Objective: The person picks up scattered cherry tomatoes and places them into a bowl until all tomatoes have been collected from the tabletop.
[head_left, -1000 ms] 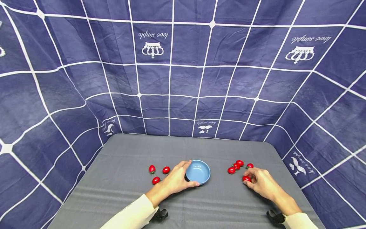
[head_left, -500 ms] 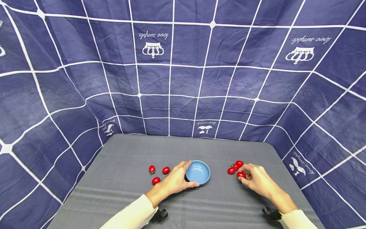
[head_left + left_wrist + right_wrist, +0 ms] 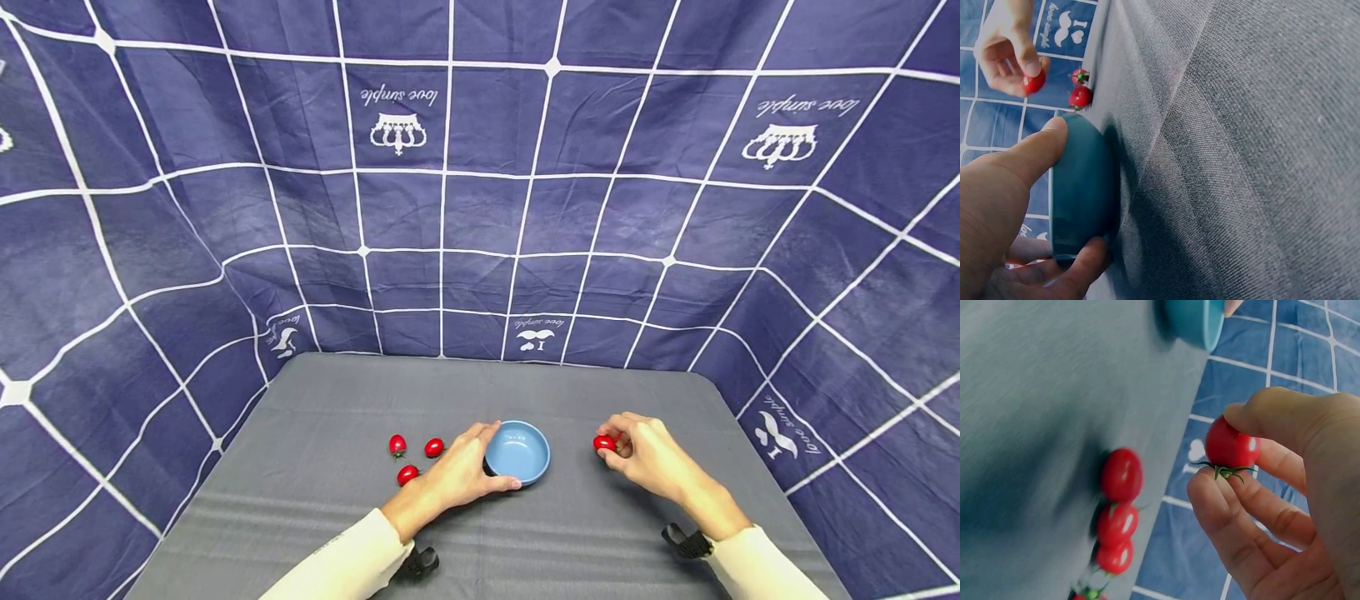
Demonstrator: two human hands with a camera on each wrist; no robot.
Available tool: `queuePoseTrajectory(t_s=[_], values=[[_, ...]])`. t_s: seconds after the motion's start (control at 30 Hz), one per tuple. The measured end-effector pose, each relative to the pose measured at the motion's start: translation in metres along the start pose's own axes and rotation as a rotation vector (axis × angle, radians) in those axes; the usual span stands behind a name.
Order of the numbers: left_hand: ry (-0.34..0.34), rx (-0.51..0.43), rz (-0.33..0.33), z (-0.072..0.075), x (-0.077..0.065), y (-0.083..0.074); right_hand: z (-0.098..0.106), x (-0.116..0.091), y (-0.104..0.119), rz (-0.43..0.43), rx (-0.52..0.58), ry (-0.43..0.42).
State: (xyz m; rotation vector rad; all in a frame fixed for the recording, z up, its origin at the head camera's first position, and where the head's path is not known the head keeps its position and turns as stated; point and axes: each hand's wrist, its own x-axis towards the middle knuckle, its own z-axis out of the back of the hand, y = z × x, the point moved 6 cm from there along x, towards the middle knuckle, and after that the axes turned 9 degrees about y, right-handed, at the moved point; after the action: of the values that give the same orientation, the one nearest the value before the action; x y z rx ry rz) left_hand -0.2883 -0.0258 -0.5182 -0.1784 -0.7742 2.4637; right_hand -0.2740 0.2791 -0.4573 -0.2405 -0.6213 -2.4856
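Observation:
A small blue bowl stands upright on the grey cloth. My left hand grips it from the left, with the thumb on the near side of its rim and fingers at the far side. My right hand, to the right of the bowl, pinches a red cherry tomato between thumb and fingers, its green calyx pointing away from the thumb. In the right wrist view this tomato is held up off the cloth, beside a row of cherry tomatoes lying there. In the head view the right hand hides that row.
Left of the left forearm lie three more cherry tomatoes on the grey tablecloth. A blue curtain with white grid lines rises behind the table and along both sides. Each wrist wears a black strap.
My right hand has carried its pinched tomato leftward, across the other tomatoes and nearer the bowl. The left hand and the bowl have stayed in place.

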Motion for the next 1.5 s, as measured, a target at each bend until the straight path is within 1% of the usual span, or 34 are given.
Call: queuePoseTrajectory(t_s=[0.2,0.37,0.6,0.77,0.83,1.17,1.37,1.5], values=[[0.005,0.001,0.005,-0.001,0.001,0.001,-0.008,0.017,0.014,0.027,-0.01,0.023],[-0.002,-0.009,-0.002,0.0,0.002,0.0,-0.012,0.033,0.025,0.032,-0.021,0.043],[-0.003,-0.003,0.001,0.001,0.002,0.0,-0.023,0.054,0.034,0.042,-0.036,0.097],[0.001,-0.007,-0.002,0.001,0.003,0.0,-0.03,0.067,0.044,0.093,-0.049,0.1],[0.002,-0.016,-0.002,0.001,0.003,0.0,-0.033,0.072,0.047,0.111,-0.04,0.113],[0.003,-0.021,-0.006,0.001,0.002,0.0,-0.054,0.094,0.061,0.166,0.002,0.198],[-0.003,-0.014,-0.011,0.002,0.003,-0.001,-0.063,0.103,0.065,0.169,-0.008,0.23],[-0.006,-0.018,-0.013,0.001,0.002,-0.002,-0.068,0.106,0.065,0.148,-0.021,0.256]])
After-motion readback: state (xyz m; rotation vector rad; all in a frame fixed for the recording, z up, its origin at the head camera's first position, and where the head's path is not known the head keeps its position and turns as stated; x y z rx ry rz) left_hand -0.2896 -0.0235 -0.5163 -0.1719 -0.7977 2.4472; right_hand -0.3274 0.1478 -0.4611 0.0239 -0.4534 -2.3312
